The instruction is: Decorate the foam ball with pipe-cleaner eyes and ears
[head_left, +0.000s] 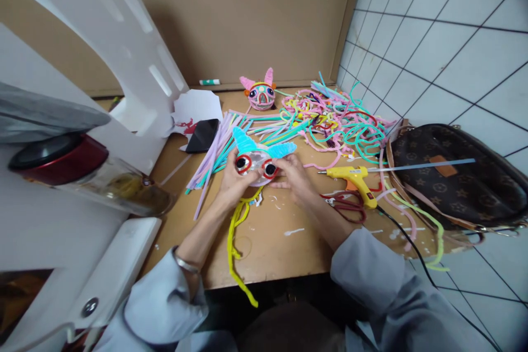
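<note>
ok so the blue-eared head (259, 159) was held up over the middle of the desk (268, 256), between both hands. left hand (231, 180) was curled round one side, thumb across the front; right hand (297, 177) was mostly closed, pinching the other side by the red-ringed eye. a yellow fuzzy strand (231, 250) ran from below it past the desk edge. yellow glue gun (350, 173) and red scissors (350, 210) lay to the right, pipe cleaners (212, 159) left, pink-eared head (262, 97) behind.
</note>
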The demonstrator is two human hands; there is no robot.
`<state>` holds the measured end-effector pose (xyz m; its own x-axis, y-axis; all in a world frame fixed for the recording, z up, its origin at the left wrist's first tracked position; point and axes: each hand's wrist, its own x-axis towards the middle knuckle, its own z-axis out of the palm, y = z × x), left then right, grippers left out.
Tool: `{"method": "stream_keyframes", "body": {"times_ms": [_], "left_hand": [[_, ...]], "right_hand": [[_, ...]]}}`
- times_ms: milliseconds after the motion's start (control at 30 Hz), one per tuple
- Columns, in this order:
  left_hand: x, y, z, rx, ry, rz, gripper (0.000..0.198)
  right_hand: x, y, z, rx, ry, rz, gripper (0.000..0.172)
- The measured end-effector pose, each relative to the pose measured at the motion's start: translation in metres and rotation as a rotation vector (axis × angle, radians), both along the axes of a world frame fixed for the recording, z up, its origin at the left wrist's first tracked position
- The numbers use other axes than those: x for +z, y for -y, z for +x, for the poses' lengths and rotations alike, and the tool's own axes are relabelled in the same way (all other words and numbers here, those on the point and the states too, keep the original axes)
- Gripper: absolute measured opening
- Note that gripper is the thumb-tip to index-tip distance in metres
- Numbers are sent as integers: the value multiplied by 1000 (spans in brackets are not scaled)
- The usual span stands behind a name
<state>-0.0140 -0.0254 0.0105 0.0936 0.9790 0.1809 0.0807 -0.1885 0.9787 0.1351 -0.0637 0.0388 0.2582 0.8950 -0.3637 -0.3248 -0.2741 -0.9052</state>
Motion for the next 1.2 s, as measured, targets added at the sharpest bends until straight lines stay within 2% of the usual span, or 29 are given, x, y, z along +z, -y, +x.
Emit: {"method": "stream_keyframes", "body": {"times_ms": [300, 567, 967, 1200], "left_hand": [[2, 4, 2, -23, 0, -31, 87], [-6, 0, 2, -15, 29, -2, 84], [-3, 1, 2, -21, 12, 7, 80], [-2, 1, 2, -19, 19, -16, 86]], "right_hand": [[-1, -2, 7, 45, -29, 14, 25], [4, -1, 4, 10, -24, -3, 20], [-3, -2, 7, 32, -64, 34, 23], [-7, -3, 9, 50, -71, 54, 22]]}}
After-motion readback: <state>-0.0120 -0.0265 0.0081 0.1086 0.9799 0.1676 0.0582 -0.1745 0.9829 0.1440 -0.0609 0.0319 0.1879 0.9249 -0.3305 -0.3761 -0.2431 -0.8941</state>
